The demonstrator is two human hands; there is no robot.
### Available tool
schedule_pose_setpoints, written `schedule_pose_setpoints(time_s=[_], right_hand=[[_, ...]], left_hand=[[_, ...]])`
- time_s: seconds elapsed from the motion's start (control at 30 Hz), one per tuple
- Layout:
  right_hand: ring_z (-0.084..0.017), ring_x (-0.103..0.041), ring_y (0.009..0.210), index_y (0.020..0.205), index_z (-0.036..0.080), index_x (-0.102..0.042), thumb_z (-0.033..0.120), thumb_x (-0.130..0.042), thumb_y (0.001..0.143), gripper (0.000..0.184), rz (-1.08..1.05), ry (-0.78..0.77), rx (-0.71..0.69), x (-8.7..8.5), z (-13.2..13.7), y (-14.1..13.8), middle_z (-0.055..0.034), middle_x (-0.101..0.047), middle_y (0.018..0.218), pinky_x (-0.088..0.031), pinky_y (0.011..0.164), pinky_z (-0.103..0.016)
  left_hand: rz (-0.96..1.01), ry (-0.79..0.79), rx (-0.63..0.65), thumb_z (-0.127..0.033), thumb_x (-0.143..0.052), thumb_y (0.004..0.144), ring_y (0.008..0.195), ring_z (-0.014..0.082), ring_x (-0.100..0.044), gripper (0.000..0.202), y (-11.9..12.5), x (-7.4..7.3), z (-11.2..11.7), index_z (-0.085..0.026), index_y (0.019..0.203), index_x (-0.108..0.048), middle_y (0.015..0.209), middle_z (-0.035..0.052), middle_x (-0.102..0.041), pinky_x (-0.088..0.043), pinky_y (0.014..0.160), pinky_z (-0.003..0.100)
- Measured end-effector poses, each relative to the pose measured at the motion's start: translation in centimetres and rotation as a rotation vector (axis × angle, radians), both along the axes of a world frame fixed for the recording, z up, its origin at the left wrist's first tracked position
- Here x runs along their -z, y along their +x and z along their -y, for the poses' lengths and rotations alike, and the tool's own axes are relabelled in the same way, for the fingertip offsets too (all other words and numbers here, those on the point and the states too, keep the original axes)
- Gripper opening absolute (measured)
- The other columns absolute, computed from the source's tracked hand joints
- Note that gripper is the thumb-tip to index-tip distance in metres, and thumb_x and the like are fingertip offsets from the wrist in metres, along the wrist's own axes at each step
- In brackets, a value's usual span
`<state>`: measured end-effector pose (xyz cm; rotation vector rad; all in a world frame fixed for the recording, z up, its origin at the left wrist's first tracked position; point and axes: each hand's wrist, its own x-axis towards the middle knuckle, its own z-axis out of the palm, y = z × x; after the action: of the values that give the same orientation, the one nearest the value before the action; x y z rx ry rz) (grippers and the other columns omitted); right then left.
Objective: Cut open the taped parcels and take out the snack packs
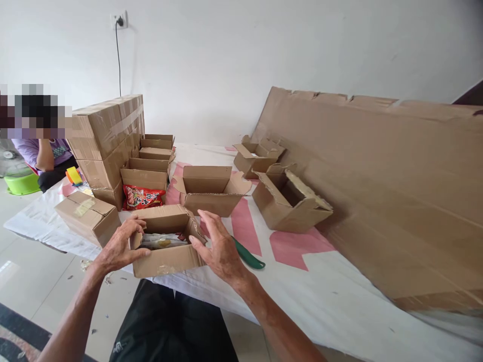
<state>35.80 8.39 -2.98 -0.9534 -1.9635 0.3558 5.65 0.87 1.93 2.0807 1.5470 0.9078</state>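
A small open cardboard box (166, 261) sits at the near edge of the table, with pale packets (160, 242) inside. My left hand (119, 246) grips the box's left side, fingers curled over the side flap. My right hand (219, 246) rests against the box's right flap, fingers spread and pressing it. A green-handled tool (247, 255) lies on the cloth just right of my right hand.
Several open boxes (211, 191) stand behind, one holding a red snack packet (143, 197). Taped boxes (107, 136) are stacked at the left, and a sealed box (88, 216) lies near them. A large cardboard sheet (381, 186) leans at right. A seated person (47, 156) is far left.
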Motion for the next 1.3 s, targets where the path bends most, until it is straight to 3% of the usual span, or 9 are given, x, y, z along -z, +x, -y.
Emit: schedule_pose_setpoints(time_s=[0.1, 0.23, 0.43, 0.67, 0.83, 0.93, 1.03, 1.13, 1.3], right_hand=[[-0.033, -0.060, 0.139, 0.160, 0.027, -0.047, 0.023, -0.058, 0.099, 0.061, 0.089, 0.085, -0.010, -0.9, -0.1, -0.6, -0.0137, -0.063, 0.148, -0.052, 0.120, -0.056], [-0.034, -0.061, 0.135, 0.158, 0.026, -0.050, 0.021, -0.054, 0.101, 0.057, 0.145, 0.180, 0.055, -0.8, -0.7, 0.0, -0.0147, -0.064, 0.145, -0.053, 0.116, -0.058], [-0.035, -0.061, 0.131, 0.146, 0.024, -0.063, 0.021, -0.053, 0.102, 0.045, 0.218, 0.280, 0.097, -0.7, -1.5, 1.6, -0.0155, -0.066, 0.140, -0.053, 0.115, -0.059], [-0.033, -0.058, 0.139, 0.129, 0.021, -0.075, 0.013, -0.052, 0.101, 0.036, 0.400, 0.445, 0.072, -2.7, -0.6, -0.1, -0.0135, -0.071, 0.140, -0.048, 0.121, -0.058], [-0.030, -0.064, 0.130, 0.097, 0.019, -0.080, 0.003, -0.052, 0.098, 0.032, 0.503, 0.539, -0.031, -3.8, -1.0, -1.4, -0.0111, -0.080, 0.115, -0.045, 0.124, -0.057], [-0.028, -0.068, 0.116, 0.092, 0.019, -0.078, 0.005, -0.053, 0.100, 0.030, 0.496, 0.555, -0.081, -4.5, -0.8, -1.7, -0.0095, -0.080, 0.102, -0.047, 0.122, -0.056], [-0.025, -0.069, 0.107, 0.097, 0.019, -0.077, 0.007, -0.051, 0.103, 0.028, 0.489, 0.451, -0.205, -5.1, 0.4, -2.7, -0.0089, -0.078, 0.104, -0.056, 0.109, -0.045], [-0.025, -0.070, 0.108, 0.106, 0.018, -0.074, 0.014, -0.058, 0.103, 0.017, 0.540, 0.208, -0.321, -5.3, 1.2, -4.3, -0.0107, -0.076, 0.114, -0.060, 0.093, -0.039], [-0.029, -0.069, 0.122, 0.124, 0.019, -0.072, 0.024, -0.064, 0.101, 0.024, 0.626, -0.228, -0.309, -5.0, 0.2, -5.5, -0.0141, -0.072, 0.130, -0.053, 0.104, -0.043]], left_hand=[[0.033, 0.037, -0.029, -0.032, -0.073, 0.090, 0.136, 0.0322, -0.063, 0.017, 0.3, -0.1, 0.3, -0.024, 0.101, -0.063, 0.131, 0.0106, -0.073, -0.051, 0.115, 0.050], [0.041, 0.138, -0.067, -0.025, -0.065, 0.093, 0.133, 0.0297, -0.066, 0.027, 0.2, 0.4, 1.1, -0.025, 0.120, -0.064, 0.131, 0.0098, -0.074, -0.053, 0.112, 0.047], [-0.104, 0.239, -0.154, -0.029, -0.070, 0.092, 0.135, 0.0362, -0.064, 0.007, 0.0, 0.9, 2.5, -0.026, 0.099, -0.070, 0.110, 0.0075, -0.077, -0.053, 0.107, 0.053], [-0.310, 0.280, -0.168, -0.036, -0.075, 0.093, 0.128, 0.0359, -0.063, 0.014, 0.9, -0.2, 3.5, -0.025, 0.085, -0.074, 0.110, 0.0082, -0.077, -0.053, 0.100, 0.052], [-0.433, 0.276, -0.187, -0.028, -0.070, 0.098, 0.119, 0.0329, -0.064, 0.017, 0.5, -0.9, 4.5, -0.022, 0.082, -0.071, 0.102, 0.0074, -0.077, -0.051, 0.092, 0.047], [-0.511, 0.234, -0.177, -0.026, -0.066, 0.100, 0.110, 0.0310, -0.065, 0.019, 0.3, -1.6, 4.6, -0.021, 0.082, -0.071, 0.096, 0.0073, -0.076, -0.051, 0.089, 0.046], [-0.616, 0.165, -0.169, -0.021, -0.060, 0.101, 0.100, 0.0295, -0.065, 0.023, 1.0, -2.8, 3.4, -0.020, 0.081, -0.070, 0.094, 0.0085, -0.075, -0.050, 0.086, 0.045], [-0.678, 0.110, -0.089, -0.013, -0.052, 0.100, 0.107, 0.0288, -0.064, 0.023, 2.4, -4.1, 1.3, -0.020, 0.093, -0.073, 0.106, 0.0095, -0.077, -0.050, 0.088, 0.042], [-0.811, -0.095, 0.029, -0.014, -0.049, 0.099, 0.108, 0.0323, -0.063, 0.027, 3.6, -4.9, -1.3, -0.019, 0.097, -0.075, 0.104, 0.0112, -0.078, -0.050, 0.083, 0.044]])
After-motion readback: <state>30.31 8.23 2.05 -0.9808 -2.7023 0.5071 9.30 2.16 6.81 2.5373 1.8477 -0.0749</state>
